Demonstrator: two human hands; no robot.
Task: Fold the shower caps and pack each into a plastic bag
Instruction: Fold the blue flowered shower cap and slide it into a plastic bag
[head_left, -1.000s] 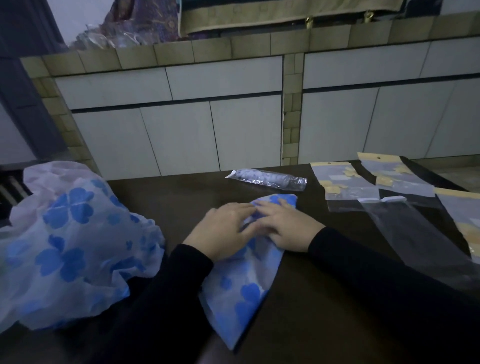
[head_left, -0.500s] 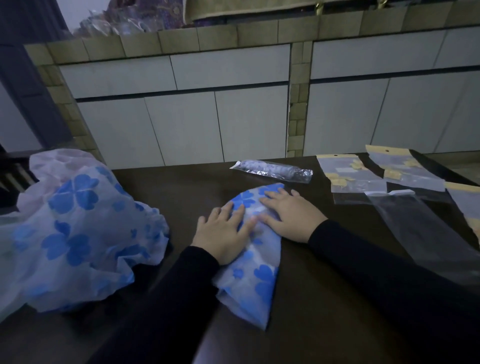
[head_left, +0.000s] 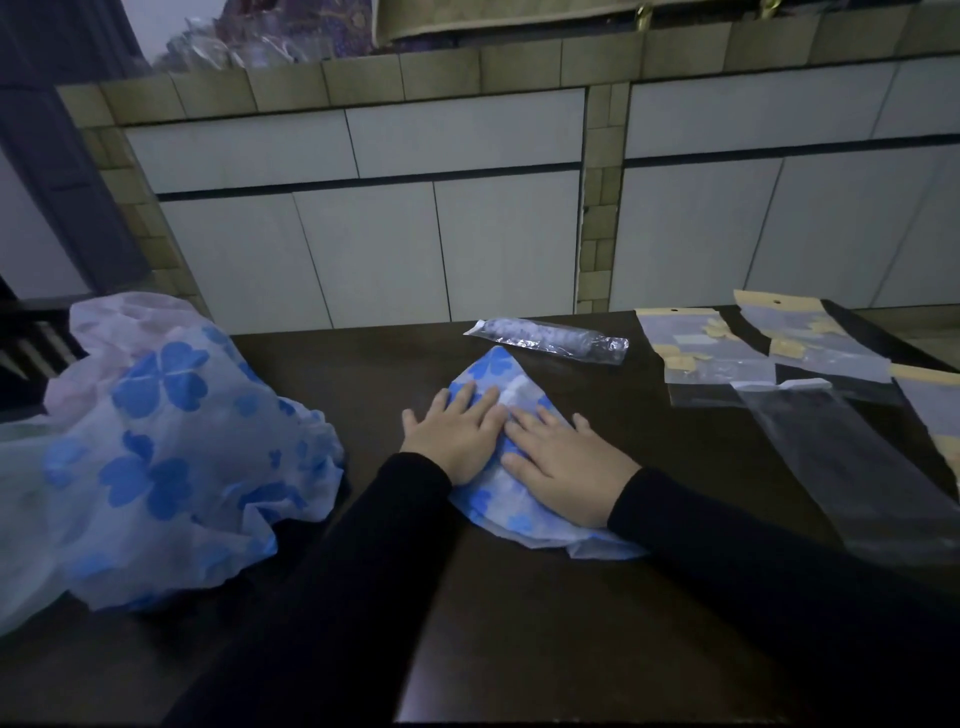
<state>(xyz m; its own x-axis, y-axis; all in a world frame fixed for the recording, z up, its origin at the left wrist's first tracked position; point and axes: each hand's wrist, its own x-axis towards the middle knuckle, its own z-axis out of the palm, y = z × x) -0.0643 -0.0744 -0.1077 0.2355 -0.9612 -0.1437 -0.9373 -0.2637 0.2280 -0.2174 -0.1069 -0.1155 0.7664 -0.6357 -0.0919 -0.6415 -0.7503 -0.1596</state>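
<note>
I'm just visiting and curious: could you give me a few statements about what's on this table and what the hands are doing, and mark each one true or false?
1. Both hands lie flat on the folded shower cap. True: the left hand and right hand press it with straight fingers.
2. The folded cap is already inside a bag. False: it lies bare on the table.
3. A packed roll lies beyond the hands. True.
4. The loose pile of caps sits to the person's right. False: it is on the left.
5. The empty bags lie on the right. True.
</note>
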